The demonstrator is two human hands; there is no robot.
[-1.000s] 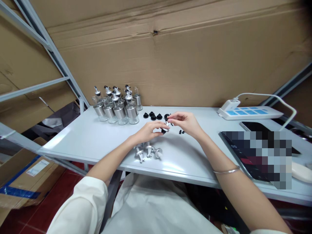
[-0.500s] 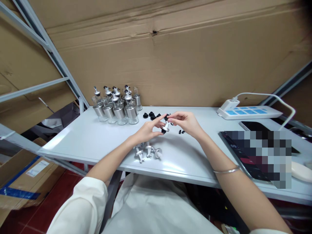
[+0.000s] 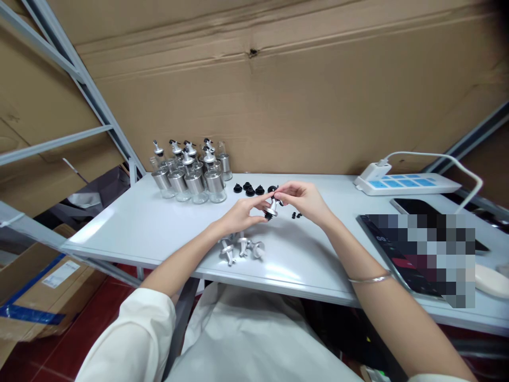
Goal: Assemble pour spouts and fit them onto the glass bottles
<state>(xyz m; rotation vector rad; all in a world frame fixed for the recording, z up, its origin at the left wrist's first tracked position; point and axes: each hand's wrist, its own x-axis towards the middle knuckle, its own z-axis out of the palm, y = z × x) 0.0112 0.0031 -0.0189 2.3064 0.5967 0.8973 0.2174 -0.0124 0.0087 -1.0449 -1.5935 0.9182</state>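
Above the middle of the table, my left hand (image 3: 244, 213) grips a silver bottle pour spout (image 3: 271, 208) between thumb and fingers, its black ribbed stopper pointing down. My right hand (image 3: 303, 199) is closed in a pinch at the spout's upper tip, touching the left index finger. Any small part between these fingertips is hidden. Several black stoppers (image 3: 249, 190) lie just behind the hands. Small black pieces (image 3: 296, 215) rest below my right hand. Nearer the front edge, several silver pour spouts (image 3: 242, 246) without black stoppers lie in a group.
Several glass bottles with steel sleeves (image 3: 195, 185), some topped with spouts, stand at the back left. On the right are a white power strip (image 3: 413, 183) with a cable, a phone (image 3: 417, 209) and a partly blurred tablet (image 3: 393, 260). Cardboard (image 3: 278, 106) walls the back.
Both hands stay almost in place. The left index finger has lowered slightly toward the spout's tip, and more of the black stoppers behind shows.
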